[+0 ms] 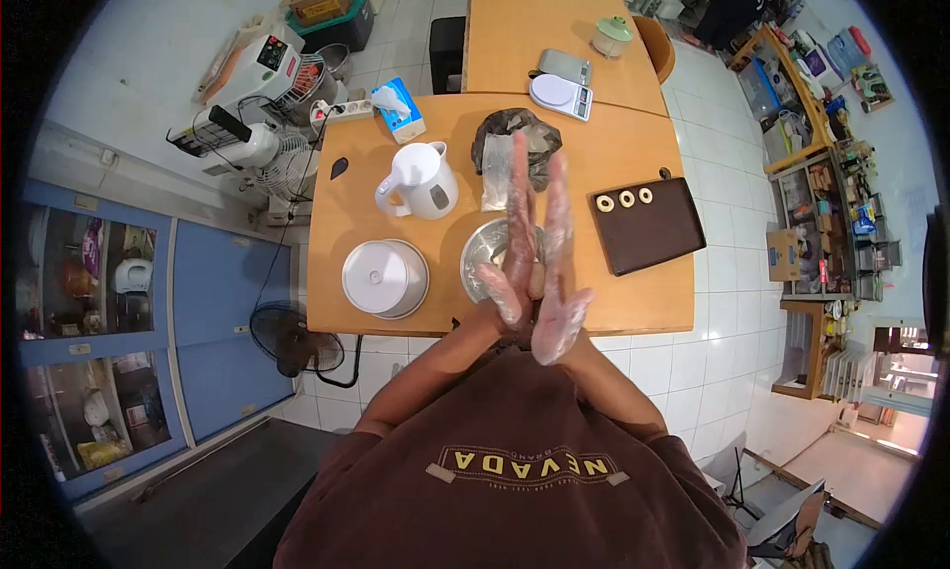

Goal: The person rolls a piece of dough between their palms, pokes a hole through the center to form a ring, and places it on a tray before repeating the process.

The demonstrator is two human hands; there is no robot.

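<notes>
Both my hands wear clear plastic gloves and are raised over the table's front edge, palms facing each other. My left hand (516, 257) has its fingers stretched straight out, the thumb out to the left. Beside it, my right hand (559, 272) is also flat with fingers extended. A pale lump (537, 281) shows in the narrow gap between the palms; I cannot tell whether they hold it. Behind the hands stands a metal bowl (474, 255) with pale dough, partly hidden. Three dough rings (626, 199) lie in a row on a dark baking tray (648, 237) to the right.
A white lidded tub (385, 278) and a white electric kettle (427, 183) stand at the left. Beyond the bowl lie a clear plastic bag (496, 173) and a black bag (495, 129). Farther back are a tissue box (403, 119), a kitchen scale (561, 96) and a green-lidded jar (613, 38).
</notes>
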